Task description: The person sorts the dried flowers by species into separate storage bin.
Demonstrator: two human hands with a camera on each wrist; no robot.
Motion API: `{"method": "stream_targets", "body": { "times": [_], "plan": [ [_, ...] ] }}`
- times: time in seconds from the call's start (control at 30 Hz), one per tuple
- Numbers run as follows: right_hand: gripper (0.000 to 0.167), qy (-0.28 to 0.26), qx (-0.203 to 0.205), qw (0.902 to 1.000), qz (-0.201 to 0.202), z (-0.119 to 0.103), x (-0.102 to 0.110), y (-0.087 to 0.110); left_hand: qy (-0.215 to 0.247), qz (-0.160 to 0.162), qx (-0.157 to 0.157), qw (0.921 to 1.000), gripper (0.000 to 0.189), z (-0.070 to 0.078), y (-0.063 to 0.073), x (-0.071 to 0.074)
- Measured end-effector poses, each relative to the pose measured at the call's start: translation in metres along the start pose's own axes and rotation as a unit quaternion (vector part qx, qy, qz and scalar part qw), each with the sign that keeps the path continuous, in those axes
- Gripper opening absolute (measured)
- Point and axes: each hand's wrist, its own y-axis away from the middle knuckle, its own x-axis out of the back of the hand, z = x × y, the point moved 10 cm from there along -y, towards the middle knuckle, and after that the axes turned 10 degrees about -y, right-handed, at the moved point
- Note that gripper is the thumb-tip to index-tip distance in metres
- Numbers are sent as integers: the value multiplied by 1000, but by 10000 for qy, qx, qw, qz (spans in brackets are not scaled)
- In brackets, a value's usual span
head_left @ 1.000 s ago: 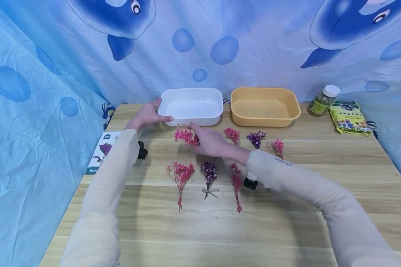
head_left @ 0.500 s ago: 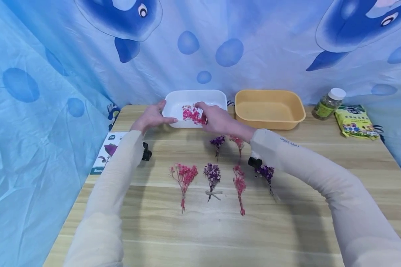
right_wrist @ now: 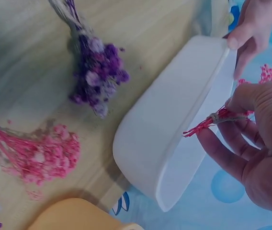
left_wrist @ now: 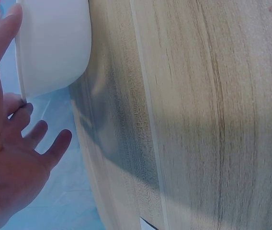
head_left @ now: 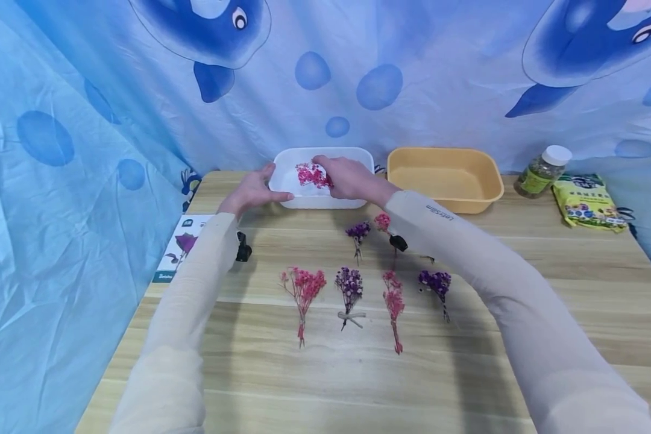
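My right hand (head_left: 349, 178) reaches over the white plastic basin (head_left: 325, 203) and pinches a small bunch of pink dried flowers (head_left: 311, 175) by its stems. In the right wrist view, the tied red stems (right_wrist: 210, 120) stick out between thumb and fingers, and the blossoms are partly hidden behind the hand. My left hand (head_left: 254, 191) holds the basin's near left corner, thumb at the front rim and index finger at the side. Its other fingers (left_wrist: 58, 146) stand spread off the wall in the left wrist view.
A yellow basin (head_left: 450, 206) stands right of the white one. Several pink and purple bunches (head_left: 349, 286) lie in rows on the wooden table (head_left: 325, 386). A lidded jar (head_left: 542, 172) and yellow packet (head_left: 588, 202) sit at the back right, a flower-printed card (head_left: 179, 247) at the left.
My right hand has carried the pink bunch from in front of the white basin up and over into it. My left hand stays at the basin's corner.
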Motion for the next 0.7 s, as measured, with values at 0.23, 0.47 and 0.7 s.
{"method": "stream_targets", "body": {
  "times": [0.23,0.47,0.7],
  "plan": [
    [75,392,-78,9985,-371,3,-10,-19,16,-33,-24,10000,119,2,1,0],
    [70,343,-280,9978,-498,13,-17,-29,91,-5,-50,9999,119,4,0,-1],
    [71,324,-178,9984,-439,12,-22,-31,58,42,-20,10000,116,1,1,0]
  ]
}}
